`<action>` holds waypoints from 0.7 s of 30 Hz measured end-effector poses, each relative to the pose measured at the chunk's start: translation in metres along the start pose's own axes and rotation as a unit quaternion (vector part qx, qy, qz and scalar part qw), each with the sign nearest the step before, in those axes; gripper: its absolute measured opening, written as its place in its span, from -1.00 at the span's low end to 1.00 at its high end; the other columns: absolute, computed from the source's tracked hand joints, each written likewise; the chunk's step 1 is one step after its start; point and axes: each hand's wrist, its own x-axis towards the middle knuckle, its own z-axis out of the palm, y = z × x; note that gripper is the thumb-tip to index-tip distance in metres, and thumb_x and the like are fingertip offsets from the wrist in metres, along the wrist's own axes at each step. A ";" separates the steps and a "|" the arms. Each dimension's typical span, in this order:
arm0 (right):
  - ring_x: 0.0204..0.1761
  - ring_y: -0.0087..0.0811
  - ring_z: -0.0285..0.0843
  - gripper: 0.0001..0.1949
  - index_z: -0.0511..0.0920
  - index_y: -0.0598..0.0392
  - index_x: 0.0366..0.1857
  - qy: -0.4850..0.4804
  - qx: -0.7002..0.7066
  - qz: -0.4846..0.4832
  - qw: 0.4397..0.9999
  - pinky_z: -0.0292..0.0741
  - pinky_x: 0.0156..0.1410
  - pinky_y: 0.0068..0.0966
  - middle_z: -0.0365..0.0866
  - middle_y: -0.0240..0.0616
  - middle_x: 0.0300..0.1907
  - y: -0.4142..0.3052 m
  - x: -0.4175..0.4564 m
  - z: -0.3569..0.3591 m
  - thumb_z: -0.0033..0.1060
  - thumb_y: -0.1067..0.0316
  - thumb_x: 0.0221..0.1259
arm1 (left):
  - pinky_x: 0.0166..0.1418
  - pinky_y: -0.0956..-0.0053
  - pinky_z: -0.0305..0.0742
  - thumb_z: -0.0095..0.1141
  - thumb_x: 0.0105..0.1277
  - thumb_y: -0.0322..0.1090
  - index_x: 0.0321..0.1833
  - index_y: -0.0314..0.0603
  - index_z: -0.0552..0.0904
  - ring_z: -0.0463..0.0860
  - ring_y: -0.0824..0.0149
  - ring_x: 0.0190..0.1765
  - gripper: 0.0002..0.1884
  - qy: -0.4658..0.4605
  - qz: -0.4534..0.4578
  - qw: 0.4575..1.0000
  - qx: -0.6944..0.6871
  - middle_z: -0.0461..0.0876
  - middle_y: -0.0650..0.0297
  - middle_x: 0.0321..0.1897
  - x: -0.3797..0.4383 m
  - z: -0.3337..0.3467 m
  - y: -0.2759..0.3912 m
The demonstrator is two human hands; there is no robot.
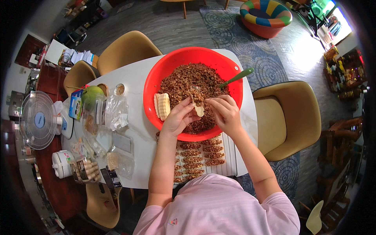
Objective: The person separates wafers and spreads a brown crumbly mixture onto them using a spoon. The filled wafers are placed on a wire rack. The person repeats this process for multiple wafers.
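A large red plastic basin [150, 85] holds a brown, crumbly filling [188, 75]. Over it, my left hand [182, 116] grips a small pale wafer shell [199, 110] with some filling at its upper end. My right hand [224, 113] is just right of the shell, thumb and fingertips pinched together; whether anything is between them cannot be told. A stack of pale ridged wafer shells [162, 106] leans inside the basin's left wall. A green-handled utensil [236, 78] rests against the right wall. Below the basin, rows of filled shells [193, 160] lie on a tray [230, 158].
On the white table [138, 83], a green fruit [92, 96], plastic bags [117, 111], clear plastic containers [122, 142] and a phone [111, 177] lie to the left. A white electric fan [39, 120] stands beyond them. Chairs [288, 120] surround the table.
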 end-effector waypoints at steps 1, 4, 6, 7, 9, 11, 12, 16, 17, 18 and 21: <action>-0.19 -0.20 0.54 -0.75 0.64 0.14 -0.17 0.005 0.009 0.010 1.000 0.49 -0.07 -0.31 0.67 -0.22 -0.25 0.003 0.002 0.001 0.23 0.56 0.01 | 0.10 0.32 0.58 -0.12 0.48 -0.35 0.32 -0.19 0.36 0.59 0.35 0.08 -0.62 0.002 0.001 1.000 0.008 0.57 0.21 0.08 -0.001 0.000 0.001; -0.23 -0.19 0.54 -0.82 0.65 0.18 -0.23 0.030 0.022 0.065 0.997 0.49 -0.10 -0.31 0.67 -0.17 -0.30 0.018 0.010 0.008 0.19 0.57 0.06 | 0.10 0.30 0.59 -0.09 0.46 -0.36 0.33 -0.21 0.35 0.60 0.32 0.09 -0.61 0.019 -0.013 1.000 0.011 0.57 0.19 0.08 -0.005 0.006 0.006; -0.28 -0.16 0.55 -0.87 0.66 0.21 -0.26 0.048 0.008 0.123 0.991 0.50 -0.13 -0.29 0.66 -0.10 -0.36 0.034 0.015 0.015 0.16 0.52 0.14 | 0.06 0.34 0.60 -0.06 0.46 -0.36 0.29 -0.19 0.40 0.62 0.35 0.03 -0.64 0.043 -0.004 0.998 0.036 0.59 0.22 0.06 -0.010 0.007 0.010; -0.27 -0.14 0.56 -0.87 0.66 0.21 -0.26 0.040 -0.025 0.149 0.988 0.50 -0.12 -0.28 0.65 -0.09 -0.37 0.044 0.016 0.018 0.16 0.49 0.14 | 0.04 0.36 0.61 -0.05 0.46 -0.36 0.27 -0.18 0.43 0.63 0.37 0.00 -0.65 0.054 -0.001 0.997 0.048 0.60 0.23 0.04 -0.012 0.006 0.012; -0.27 -0.10 0.57 -0.86 0.67 0.19 -0.26 0.023 -0.091 0.198 0.976 0.50 -0.12 -0.25 0.64 -0.06 -0.39 0.065 0.015 0.027 0.17 0.44 0.15 | 0.02 0.38 0.60 -0.04 0.45 -0.35 0.25 -0.20 0.45 0.63 0.39 -0.02 -0.66 0.073 0.018 0.996 0.057 0.61 0.24 0.02 -0.016 -0.003 0.012; -0.32 -0.04 0.61 -0.82 0.67 0.19 -0.28 -0.031 -0.084 0.270 0.959 0.52 -0.13 -0.21 0.65 0.01 -0.42 0.080 0.008 0.040 0.11 0.37 0.19 | 0.01 0.41 0.60 -0.02 0.45 -0.35 0.23 -0.22 0.47 0.64 0.40 -0.04 -0.67 0.091 0.030 0.993 0.069 0.62 0.25 0.00 -0.020 -0.012 0.015; -0.34 -0.03 0.62 -0.82 0.67 0.20 -0.29 -0.050 -0.045 0.310 0.948 0.53 -0.13 -0.21 0.64 0.02 -0.44 0.081 0.008 0.045 0.09 0.36 0.20 | 0.00 0.41 0.60 -0.02 0.45 -0.34 0.21 -0.23 0.48 0.64 0.40 -0.05 -0.68 0.100 0.034 0.991 0.076 0.63 0.26 -0.02 -0.022 -0.016 0.018; -0.44 -0.35 0.66 -0.78 0.68 0.19 -0.33 -0.033 0.134 0.446 0.884 0.53 -0.25 -0.41 0.69 -0.15 -0.51 0.100 0.000 0.053 0.03 0.32 0.25 | 0.01 0.44 0.59 0.01 0.43 -0.33 0.18 -0.23 0.50 0.65 0.41 -0.06 -0.69 0.123 0.045 0.988 0.083 0.65 0.26 -0.07 -0.024 -0.023 0.024; -0.45 -0.43 0.65 -0.78 0.68 0.18 -0.33 -0.012 0.175 0.470 0.865 0.51 -0.27 -0.45 0.69 -0.20 -0.52 0.108 -0.005 0.054 0.04 0.31 0.26 | 0.01 0.44 0.59 0.01 0.43 -0.33 0.18 -0.23 0.50 0.65 0.41 -0.06 -0.69 0.125 0.046 0.988 0.084 0.65 0.26 -0.07 -0.023 -0.024 0.024; -0.48 -0.60 0.57 -0.77 0.67 0.20 -0.31 -0.022 0.194 0.488 0.851 0.46 -0.35 -0.58 0.68 -0.33 -0.53 0.096 0.003 0.046 0.03 0.29 0.31 | 0.02 0.44 0.59 0.01 0.43 -0.33 0.17 -0.24 0.50 0.65 0.40 -0.06 -0.70 0.131 0.051 0.987 0.081 0.65 0.25 -0.07 -0.024 -0.026 0.025; -0.46 -0.61 0.55 -0.76 0.64 0.25 -0.26 0.032 0.286 0.483 0.827 0.43 -0.34 -0.64 0.65 -0.34 -0.51 0.085 0.006 0.034 -0.01 0.31 0.35 | 0.03 0.42 0.60 0.02 0.43 -0.34 0.14 -0.25 0.51 0.65 0.37 -0.05 -0.72 0.136 0.060 0.987 0.066 0.65 0.23 -0.08 -0.018 -0.024 0.025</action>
